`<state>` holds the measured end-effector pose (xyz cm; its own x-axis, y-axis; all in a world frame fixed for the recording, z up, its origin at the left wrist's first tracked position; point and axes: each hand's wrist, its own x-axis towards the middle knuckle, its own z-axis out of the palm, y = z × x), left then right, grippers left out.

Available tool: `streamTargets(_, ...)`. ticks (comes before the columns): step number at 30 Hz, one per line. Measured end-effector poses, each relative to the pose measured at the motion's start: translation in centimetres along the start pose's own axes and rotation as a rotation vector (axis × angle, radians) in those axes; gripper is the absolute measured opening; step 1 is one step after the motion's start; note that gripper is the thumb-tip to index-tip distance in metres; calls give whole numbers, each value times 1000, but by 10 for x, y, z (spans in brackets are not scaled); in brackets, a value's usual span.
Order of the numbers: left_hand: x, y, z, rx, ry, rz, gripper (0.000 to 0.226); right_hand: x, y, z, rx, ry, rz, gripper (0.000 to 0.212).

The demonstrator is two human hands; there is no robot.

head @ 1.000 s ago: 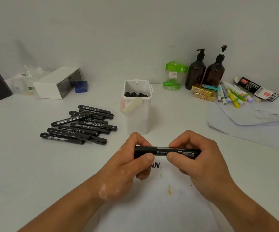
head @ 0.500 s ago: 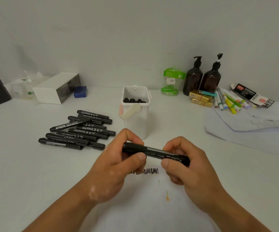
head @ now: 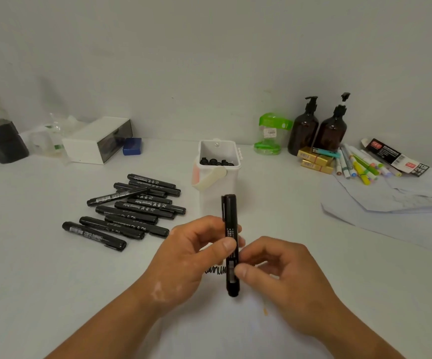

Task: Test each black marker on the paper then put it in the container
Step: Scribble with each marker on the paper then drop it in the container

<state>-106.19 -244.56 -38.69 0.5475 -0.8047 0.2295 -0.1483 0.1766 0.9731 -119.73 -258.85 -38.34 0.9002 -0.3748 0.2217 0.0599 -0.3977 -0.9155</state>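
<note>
The marker stands almost upright between the two hands, above the paper and in front of the container. It is black all over, a straight, thick barrel. Its top end, well above the fingers, is flat and carries a narrow clip down its left side. Small white print runs lengthwise along the barrel just above the left thumb, and a pale grey panel shows between the two thumbs. The bottom end, below the fingers, is rounded and plain black.

The left hand pinches the middle of the barrel, thumb in front and curled fingers behind. The right hand pinches the lower part, its thumb pressed on the barrel's right side and its forefinger curled round behind; the other fingers are loosely bent.

Just left of the right thumb, partly behind the marker, a black zigzag scribble lies on the paper. Beyond the fingers, the white container holds the round black ends of more markers. Left of the left hand, a pile of black markers lies on the tabletop.
</note>
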Motion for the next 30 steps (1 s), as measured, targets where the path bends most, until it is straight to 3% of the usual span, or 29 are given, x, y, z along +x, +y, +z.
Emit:
streamTargets(4,0,2,-1,99,-16,-61,19,4,1,-15,69,154,-8,10)
streamTargets(9,0,-1,-5,388,-139,-9,20,3,7,-22,173,33,7,37)
streamTargets(14,-1,-5,-6,494,-212,3,23,2,9,-18,47,-3,-1,21)
streamTargets(18,1,-4,-14,419,-116,-13,16,4,7,-36,60,139,-40,12)
streamTargets(21,3,-3,-22,290,18,-35,12,7,3,-60,137,358,-56,30)
streamTargets(24,7,-4,-25,228,159,-54,13,17,-22,-80,167,525,-90,28)
streamTargets(30,10,-8,-26,205,249,-56,12,65,-101,-97,-221,569,-255,10)
